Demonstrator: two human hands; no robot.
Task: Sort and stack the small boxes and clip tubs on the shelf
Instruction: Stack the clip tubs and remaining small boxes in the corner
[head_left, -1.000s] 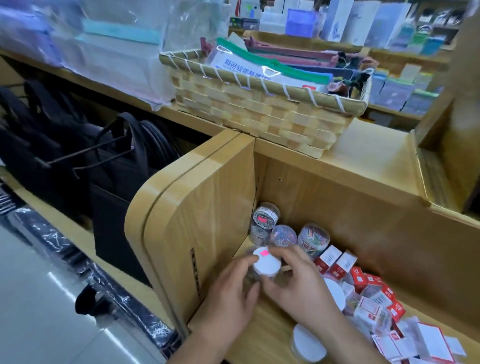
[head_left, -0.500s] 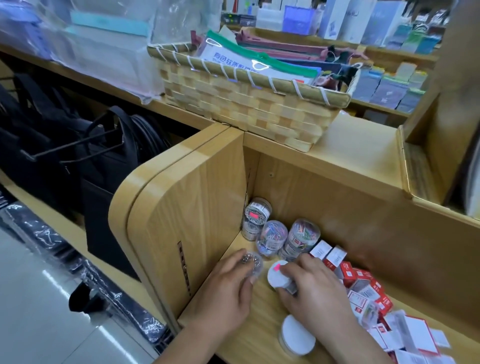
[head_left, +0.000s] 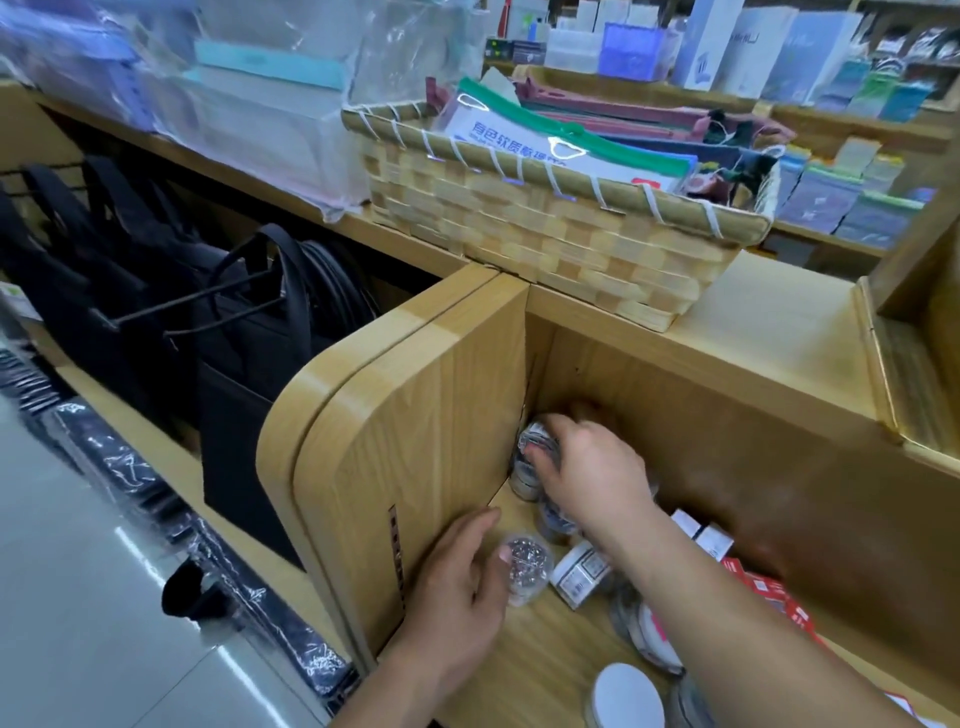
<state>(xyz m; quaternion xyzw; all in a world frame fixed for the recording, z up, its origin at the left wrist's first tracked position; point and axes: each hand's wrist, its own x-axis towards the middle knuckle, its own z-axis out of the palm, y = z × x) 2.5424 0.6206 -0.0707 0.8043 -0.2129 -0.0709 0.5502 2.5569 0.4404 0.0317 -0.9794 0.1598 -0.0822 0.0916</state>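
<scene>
At the back left corner of the pale wooden shelf (head_left: 540, 670), a small clear plastic clip tub (head_left: 535, 448) is clasped by the right hand (head_left: 587, 467), another silver-filled tub (head_left: 524, 569) touched by the half-curled left hand (head_left: 462, 587); judged light, rigid, slippery, best gripped round the sides.

Shelf (head_left: 524, 670) bounded on left by upright side panel (head_left: 415, 431). Stacked tubs (head_left: 530, 457) stood in back left corner against panel, right hand (head_left: 587, 467) on them. Left hand (head_left: 457, 587) lay near front, beside panel, thumb touching clip tub (head_left: 527, 569). Labelled tub (head_left: 579, 571) lay just right of it. Small boxes (head_left: 701, 538) sat further right. Woven basket (head_left: 545, 234) rested on ledge above. Bags (head_left: 234, 332) hung left of panel
</scene>
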